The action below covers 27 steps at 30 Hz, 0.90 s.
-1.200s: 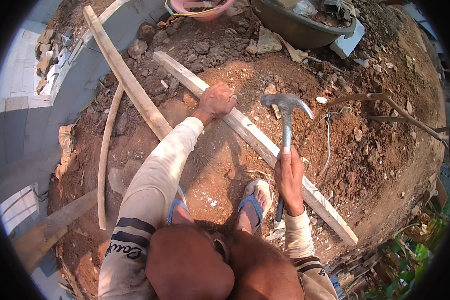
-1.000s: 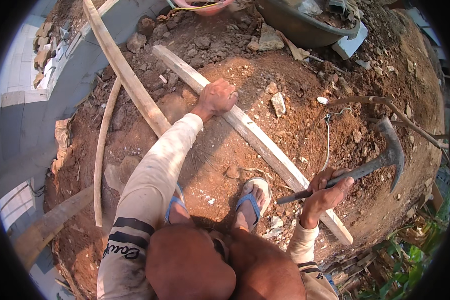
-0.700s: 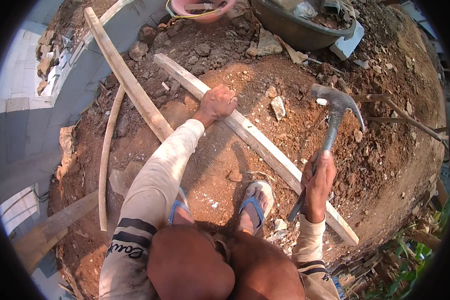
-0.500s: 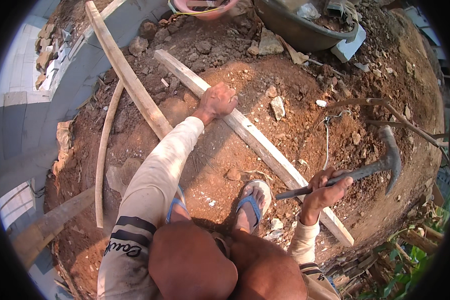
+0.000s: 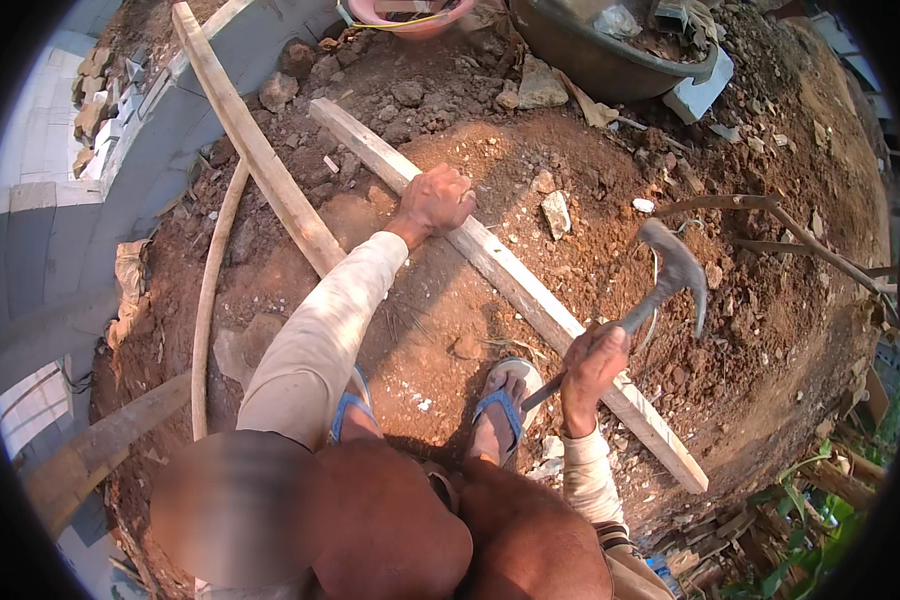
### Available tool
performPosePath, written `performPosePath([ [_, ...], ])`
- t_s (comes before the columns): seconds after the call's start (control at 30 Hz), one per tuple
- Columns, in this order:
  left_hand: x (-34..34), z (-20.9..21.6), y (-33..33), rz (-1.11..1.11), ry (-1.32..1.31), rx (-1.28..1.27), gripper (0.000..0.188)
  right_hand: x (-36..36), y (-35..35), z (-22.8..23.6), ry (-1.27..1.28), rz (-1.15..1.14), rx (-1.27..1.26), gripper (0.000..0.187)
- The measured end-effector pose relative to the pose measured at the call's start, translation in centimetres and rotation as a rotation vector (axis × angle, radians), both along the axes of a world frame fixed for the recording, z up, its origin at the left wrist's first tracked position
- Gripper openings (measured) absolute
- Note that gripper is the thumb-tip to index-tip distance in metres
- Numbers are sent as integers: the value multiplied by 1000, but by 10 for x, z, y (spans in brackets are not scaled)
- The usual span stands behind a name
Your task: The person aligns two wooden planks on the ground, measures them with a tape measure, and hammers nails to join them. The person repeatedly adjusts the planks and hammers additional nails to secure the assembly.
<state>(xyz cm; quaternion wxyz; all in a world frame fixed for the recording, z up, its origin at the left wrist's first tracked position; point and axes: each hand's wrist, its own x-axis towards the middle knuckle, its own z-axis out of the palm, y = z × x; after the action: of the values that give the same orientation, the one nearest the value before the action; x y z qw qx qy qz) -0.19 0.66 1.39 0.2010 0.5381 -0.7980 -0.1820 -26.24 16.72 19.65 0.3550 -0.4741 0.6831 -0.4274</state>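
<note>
A pale squared wooden batten [image 5: 518, 283] lies slantwise across the dirt before me, from the upper left to the lower right. My left hand [image 5: 435, 203] is closed round its upper part, fingers wrapped over the edge. In my right hand [image 5: 592, 372] is a claw hammer [image 5: 673, 270], gripped by its dark handle over the lower part of the batten. The hammer's head points up and to the right, clear of the wood. Its handle end slants down toward my sandalled foot [image 5: 500, 408].
At the upper left a second long board [image 5: 255, 140] leans past my left forearm, beside a thin curved stick [image 5: 213, 290]. Stones and a large dark basin [image 5: 610, 55] lie at the back, near a pink bucket [image 5: 410, 20]. Bent branches [image 5: 810, 243] stick out on the right.
My right hand has moved left and slightly up with the hammer, whose head has swung left and now points more upward. My left hand stays on the batten.
</note>
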Motion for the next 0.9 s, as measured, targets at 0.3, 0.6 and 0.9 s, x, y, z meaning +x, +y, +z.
performPosePath([
  [0.3,2,-6,-2,-21,-2,40,38,-36,-14,49,-341,-193,-151,52],
  [0.6,0,1,-2,-8,-28,6,34,-28,-7,-19,349,334,242,48],
  [0.9,1,1,-1,-37,54,-89,25,3,-11,-17,510,436,266,43],
])
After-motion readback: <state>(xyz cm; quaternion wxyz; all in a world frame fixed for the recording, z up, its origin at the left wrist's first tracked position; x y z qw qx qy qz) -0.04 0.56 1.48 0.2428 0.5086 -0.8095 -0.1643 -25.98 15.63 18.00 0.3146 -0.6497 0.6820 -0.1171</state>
